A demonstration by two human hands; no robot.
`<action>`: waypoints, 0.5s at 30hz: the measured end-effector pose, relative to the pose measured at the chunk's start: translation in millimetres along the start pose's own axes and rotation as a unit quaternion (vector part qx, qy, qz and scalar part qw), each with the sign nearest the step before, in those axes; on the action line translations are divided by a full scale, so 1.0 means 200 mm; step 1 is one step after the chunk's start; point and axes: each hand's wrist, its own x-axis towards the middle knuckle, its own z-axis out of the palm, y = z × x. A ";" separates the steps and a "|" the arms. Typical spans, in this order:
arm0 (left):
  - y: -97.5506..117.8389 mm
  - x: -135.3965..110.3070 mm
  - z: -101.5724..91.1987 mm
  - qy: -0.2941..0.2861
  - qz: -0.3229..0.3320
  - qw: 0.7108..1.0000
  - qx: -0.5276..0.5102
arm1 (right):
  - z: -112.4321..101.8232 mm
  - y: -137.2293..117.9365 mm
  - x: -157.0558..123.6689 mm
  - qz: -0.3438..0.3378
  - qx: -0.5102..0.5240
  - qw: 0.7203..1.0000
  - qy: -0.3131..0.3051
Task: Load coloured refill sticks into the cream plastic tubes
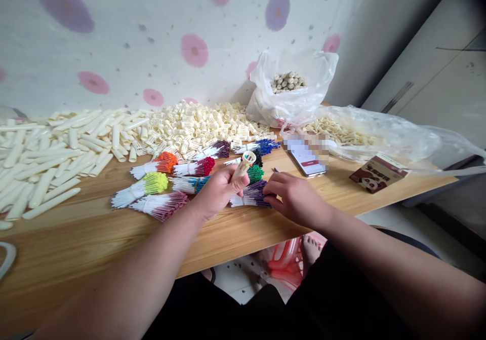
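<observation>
My left hand [222, 190] is closed round a cream multicolour pen barrel [247, 160], held upright with its open slotted end up and bits of colour inside. My right hand [294, 195] is pinched at the right end of the bundle of purple-ended pen refills [252, 194]. A thin dark tip [275, 170] pokes out above its fingers; it looks like a refill end, the rest hidden. Around my left hand lie more refill bundles: green [255, 173], blue [268, 146], red [203, 166], orange [166, 161], yellow [155, 183] and mauve [167, 204].
Long cream pen tubes [49, 165] are heaped at the left, with slotted cream parts [197, 124] behind the bundles. A plastic bag of parts [290, 94] stands at the back. To the right are a phone [306, 156], a clear bag of small pieces [341, 129] and a brown box [375, 174].
</observation>
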 end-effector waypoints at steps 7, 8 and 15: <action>-0.01 0.00 0.02 -0.021 -0.035 0.999 -0.003 | 0.06 -0.08 0.05 0.029 -0.075 0.997 -0.005; -0.02 0.00 0.03 -0.025 -0.040 0.999 -0.008 | 0.06 -0.09 0.06 0.034 -0.080 0.996 -0.006; 0.01 -0.01 0.04 -0.063 -0.058 0.996 0.008 | 0.09 -0.11 0.11 0.057 -0.062 0.996 -0.007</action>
